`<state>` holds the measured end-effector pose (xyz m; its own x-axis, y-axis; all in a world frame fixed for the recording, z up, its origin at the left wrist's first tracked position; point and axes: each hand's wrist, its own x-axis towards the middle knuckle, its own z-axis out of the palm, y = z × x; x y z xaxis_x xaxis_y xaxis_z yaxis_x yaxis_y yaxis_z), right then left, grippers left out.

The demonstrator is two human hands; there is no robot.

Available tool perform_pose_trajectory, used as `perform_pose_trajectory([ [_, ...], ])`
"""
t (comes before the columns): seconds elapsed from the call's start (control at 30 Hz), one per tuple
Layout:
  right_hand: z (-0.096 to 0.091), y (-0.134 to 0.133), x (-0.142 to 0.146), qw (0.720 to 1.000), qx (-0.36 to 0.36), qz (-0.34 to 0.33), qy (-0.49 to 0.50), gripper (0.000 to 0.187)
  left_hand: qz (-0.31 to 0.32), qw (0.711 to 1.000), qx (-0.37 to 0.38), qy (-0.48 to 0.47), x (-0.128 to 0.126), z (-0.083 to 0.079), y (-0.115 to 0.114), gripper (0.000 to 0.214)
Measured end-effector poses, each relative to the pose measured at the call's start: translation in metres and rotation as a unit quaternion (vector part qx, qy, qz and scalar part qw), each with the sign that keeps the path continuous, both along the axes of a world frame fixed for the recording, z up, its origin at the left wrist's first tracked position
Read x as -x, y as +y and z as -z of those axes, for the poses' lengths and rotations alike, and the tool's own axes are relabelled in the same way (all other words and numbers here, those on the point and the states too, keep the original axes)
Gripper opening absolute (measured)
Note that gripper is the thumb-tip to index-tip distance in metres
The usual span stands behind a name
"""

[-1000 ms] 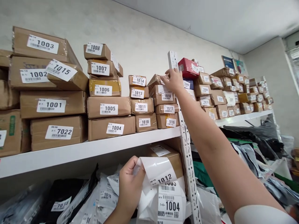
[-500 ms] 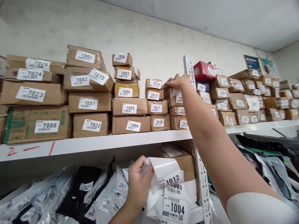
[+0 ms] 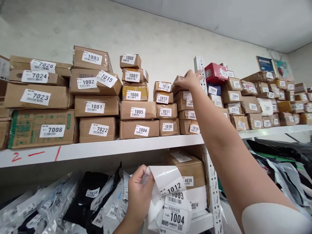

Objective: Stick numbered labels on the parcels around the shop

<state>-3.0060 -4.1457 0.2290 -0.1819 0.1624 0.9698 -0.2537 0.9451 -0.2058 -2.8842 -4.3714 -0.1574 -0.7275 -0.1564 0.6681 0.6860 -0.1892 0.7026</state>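
Many brown cardboard boxes with white number labels are stacked on a white metal shelf, its front edge marked with a red handwritten "2-1" near the left. Below that edge, further right, lies a black plastic parcel labelled 7038. Next comes my left hand, pinching a curling strip of glossy white paper labels reading 1012 and 1004. Above, near the shelf's right end, a small brown cardboard box tops a stack. My right hand is raised against it; I cannot tell whether it grips or only rests. Beyond the white perforated metal post sits a red box.
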Motion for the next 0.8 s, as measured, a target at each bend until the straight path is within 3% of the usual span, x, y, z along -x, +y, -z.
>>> perform_pose_trajectory([
  [0.1, 0.004, -0.002, -0.014, 1.000, -0.001, 0.008, 0.023, 0.074, 0.004, 1.000, 0.002, 0.008, 0.000, 0.000, 0.002, 0.033],
  [0.27, 0.029, 0.002, -0.032, 0.998, -0.032, 0.025, 0.039, 0.083, 0.017, 1.000, 0.006, 0.026, -0.003, 0.000, 0.002, 0.035],
  [0.37, 0.037, -0.011, -0.045, 0.994, -0.044, 0.002, 0.102, 0.081, 0.018, 1.000, 0.003, 0.023, -0.006, 0.000, -0.002, 0.036],
  [0.47, 0.028, -0.054, -0.058, 0.980, -0.101, -0.072, 0.155, 0.077, 0.015, 1.000, -0.006, 0.008, -0.011, 0.000, -0.009, 0.038],
  [0.57, 0.009, -0.117, -0.057, 0.955, -0.161, -0.202, 0.149, 0.072, 0.008, 1.000, -0.026, -0.002, -0.016, 0.002, -0.017, 0.039],
  [0.7, -0.017, -0.183, -0.036, 0.933, -0.128, -0.321, 0.097, 0.065, -0.004, 0.996, -0.082, -0.026, -0.020, 0.006, -0.030, 0.046],
  [0.8, -0.024, -0.202, -0.021, 0.932, -0.094, -0.344, 0.064, 0.054, 0.000, 0.993, -0.110, -0.050, -0.022, 0.009, -0.044, 0.050],
])
